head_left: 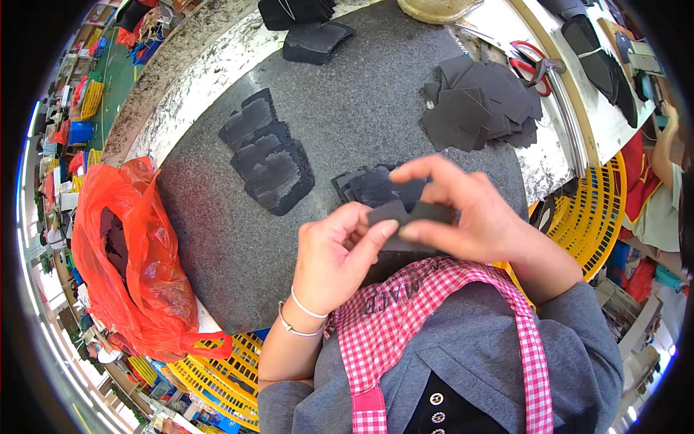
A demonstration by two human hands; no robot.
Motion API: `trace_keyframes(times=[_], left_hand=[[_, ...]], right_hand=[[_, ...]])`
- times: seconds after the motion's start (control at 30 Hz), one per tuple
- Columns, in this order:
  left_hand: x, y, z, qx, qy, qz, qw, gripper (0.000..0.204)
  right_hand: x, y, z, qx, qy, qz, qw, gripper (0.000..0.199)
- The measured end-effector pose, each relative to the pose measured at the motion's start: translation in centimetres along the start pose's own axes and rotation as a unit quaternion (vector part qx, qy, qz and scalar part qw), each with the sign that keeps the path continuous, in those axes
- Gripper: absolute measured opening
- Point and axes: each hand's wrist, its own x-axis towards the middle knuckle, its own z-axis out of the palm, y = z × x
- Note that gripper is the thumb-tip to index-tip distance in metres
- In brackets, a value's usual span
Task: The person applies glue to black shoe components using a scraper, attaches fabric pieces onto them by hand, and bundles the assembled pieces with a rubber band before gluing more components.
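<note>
My left hand (336,249) is closed, pinching a small dark sheet piece (390,212) between thumb and fingers. At its right end the piece looks bent or folded, or a second piece overlaps it; I cannot tell which. My right hand (473,220) grips that end, thumb below and index finger raised away from it. Just beyond my hands lies an overlapping pile of black pieces (372,186) on the dark grey board (347,94). Farther left on the board, several black pieces with rough edges (267,155) overlap in a row.
A heap of flat black pieces (484,105) lies at the far right, beside red-handled scissors (531,69). More black pieces (316,40) sit at the far edge. A red plastic bag (137,253) stands left; yellow baskets (596,210) are at right and below left.
</note>
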Motion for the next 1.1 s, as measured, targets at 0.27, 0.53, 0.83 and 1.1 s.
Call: trace_keyframes(times=[0.27, 0.53, 0.83, 1.1], left_hand=[[2.5, -0.4, 0.3, 0.096, 0.056, -0.019, 0.994, 0.023], [2.7, -1.0, 0.6, 0.142, 0.066, -0.01, 0.988, 0.032], [1.8, -0.3, -0.1, 0.323, 0.195, 0.075, 0.923, 0.042], [1.9, -3.2, -7.6, 0.5, 0.314, 0.153, 0.793, 0.038]], right_hand=[[1.6, 2.5, 0.6, 0.037, 0.053, 0.089, 0.994, 0.032], [1.4, 3.3, 0.9, 0.029, 0.047, 0.098, 0.994, 0.031], [1.5, 1.8, -0.6, -0.288, 0.123, 0.046, 0.949, 0.039], [2.2, 4.3, -3.8, -0.479, 0.309, -0.031, 0.821, 0.036]])
